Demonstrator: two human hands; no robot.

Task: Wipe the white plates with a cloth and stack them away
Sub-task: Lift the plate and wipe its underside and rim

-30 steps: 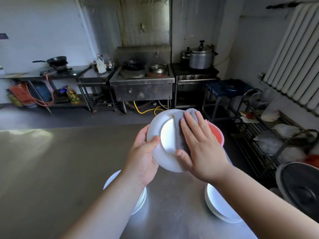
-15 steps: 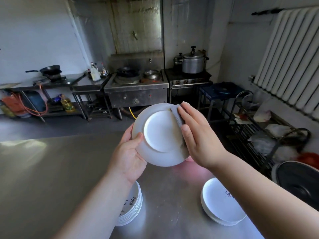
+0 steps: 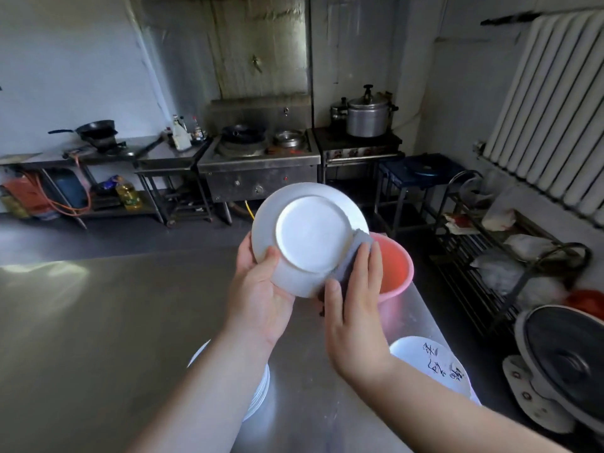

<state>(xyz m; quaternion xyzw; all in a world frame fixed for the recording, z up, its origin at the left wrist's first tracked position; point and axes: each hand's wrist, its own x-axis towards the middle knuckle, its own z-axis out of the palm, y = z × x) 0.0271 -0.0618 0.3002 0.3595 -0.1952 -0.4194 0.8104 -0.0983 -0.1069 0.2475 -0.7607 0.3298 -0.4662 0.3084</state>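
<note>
I hold a white plate (image 3: 309,235) up over the steel table, its underside facing me. My left hand (image 3: 260,295) grips its lower left rim, thumb on the back. My right hand (image 3: 354,308) presses a grey cloth (image 3: 358,246) against the plate's lower right edge, thumb and fingers wrapped round the cloth. A stack of white plates (image 3: 260,392) lies on the table under my left forearm. A second stack (image 3: 434,364), its top plate marked with black writing, sits at the right near the table's edge.
A pink basin (image 3: 394,268) stands on the steel table (image 3: 98,322) just behind my right hand. Right of the table are a wire rack (image 3: 510,256) with bags and a fan (image 3: 568,358) on the floor. Stoves and pots line the far wall.
The cloth and my right hand slid from the plate's upper right rim down to its lower right edge. The plate stayed raised in my left hand.
</note>
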